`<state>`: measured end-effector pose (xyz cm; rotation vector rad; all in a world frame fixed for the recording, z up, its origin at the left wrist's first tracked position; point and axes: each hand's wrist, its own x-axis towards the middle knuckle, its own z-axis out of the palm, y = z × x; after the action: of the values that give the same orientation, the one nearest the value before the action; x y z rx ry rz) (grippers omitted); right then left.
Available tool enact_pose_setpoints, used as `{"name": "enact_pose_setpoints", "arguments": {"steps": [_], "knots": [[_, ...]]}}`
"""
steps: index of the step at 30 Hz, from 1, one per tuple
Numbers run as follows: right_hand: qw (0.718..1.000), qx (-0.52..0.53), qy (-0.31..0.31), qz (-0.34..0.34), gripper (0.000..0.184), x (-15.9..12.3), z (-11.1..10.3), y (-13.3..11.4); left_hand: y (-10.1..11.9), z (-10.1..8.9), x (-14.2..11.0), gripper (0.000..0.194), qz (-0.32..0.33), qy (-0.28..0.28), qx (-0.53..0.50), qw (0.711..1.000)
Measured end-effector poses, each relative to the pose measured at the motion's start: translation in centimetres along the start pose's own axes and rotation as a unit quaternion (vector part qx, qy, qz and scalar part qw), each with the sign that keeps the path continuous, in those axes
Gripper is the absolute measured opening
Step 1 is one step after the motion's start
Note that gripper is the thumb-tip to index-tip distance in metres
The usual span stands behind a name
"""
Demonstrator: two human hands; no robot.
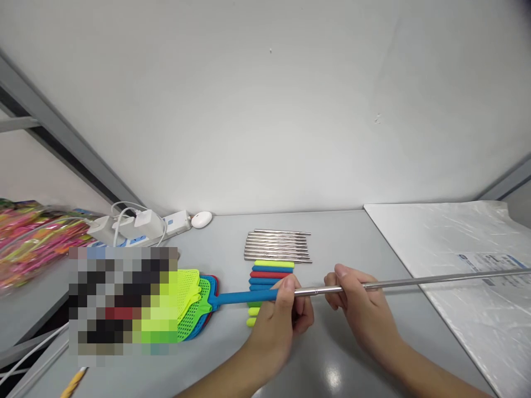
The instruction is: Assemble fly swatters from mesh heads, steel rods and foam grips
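Nearest, the left hand (279, 323) pinches where a blue handle (244, 297) meets a metal rod (406, 282), hiding the join; the right hand (363, 307) holds the rod further along, and beyond it the rod runs out of view. Left of both hands, the handle reaches swatter heads (193, 301), partly blurred out. Coloured grips (271, 274) lie on the bench (332, 232), partly hidden behind the left hand.

Two hands (276, 326), one extended rod (398, 283), at least four swatter heads (194, 309), one white package (440, 243)
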<state>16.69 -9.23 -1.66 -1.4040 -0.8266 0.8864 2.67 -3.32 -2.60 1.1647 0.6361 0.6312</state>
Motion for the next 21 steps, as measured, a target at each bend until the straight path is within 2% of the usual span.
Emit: {"name": "enact_pose_setpoints", "arguments": {"steps": [2, 4, 7, 9, 10, 15, 18, 21], "knots": [[1.0, -0.017, -0.022, 0.006, 0.052, 0.5, -0.6, -0.2, 0.9, -0.3, 0.2, 0.045, -0.01, -0.001, 0.012, 1.0], [1.0, -0.002, -0.024, 0.007, 0.051, 1.1, -1.5, -0.5, 2.0, -0.9, 0.6, 0.043, -0.008, 0.015, -0.029, 0.999], [0.999, 0.037, -0.008, 0.003, 0.051, 2.1, -2.6, -0.7, 3.3, -2.1, 1.2, 0.037, 0.063, 0.068, -0.12, 0.988], [0.999, 0.038, -0.017, 0.008, 0.051, 2.6, -3.2, -1.0, 3.9, -2.9, 1.5, 0.034, 0.103, 0.085, -0.124, 0.983], [0.999, 0.037, -0.021, 0.01, 0.051, 2.8, -3.4, -1.1, 4.2, -3.3, 1.5, 0.032, 0.103, 0.078, -0.111, 0.986], [0.998, 0.042, -0.036, 0.016, 0.051, 3.7, -4.6, -1.9, 5.3, -3.9, 1.3, 0.026, -0.02, -0.048, -0.06, 0.997], [0.998, 0.035, -0.041, 0.027, 0.052, 4.3, -5.3, -2.0, 5.7, -3.6, 1.2, 0.021, -0.082, -0.029, -0.04, 0.995], [0.998, 0.029, -0.041, 0.026, 0.052, 4.7, -5.7, -2.0, 5.6, -3.5, 1.4, 0.024, -0.1, 0.009, -0.017, 0.995]]}}
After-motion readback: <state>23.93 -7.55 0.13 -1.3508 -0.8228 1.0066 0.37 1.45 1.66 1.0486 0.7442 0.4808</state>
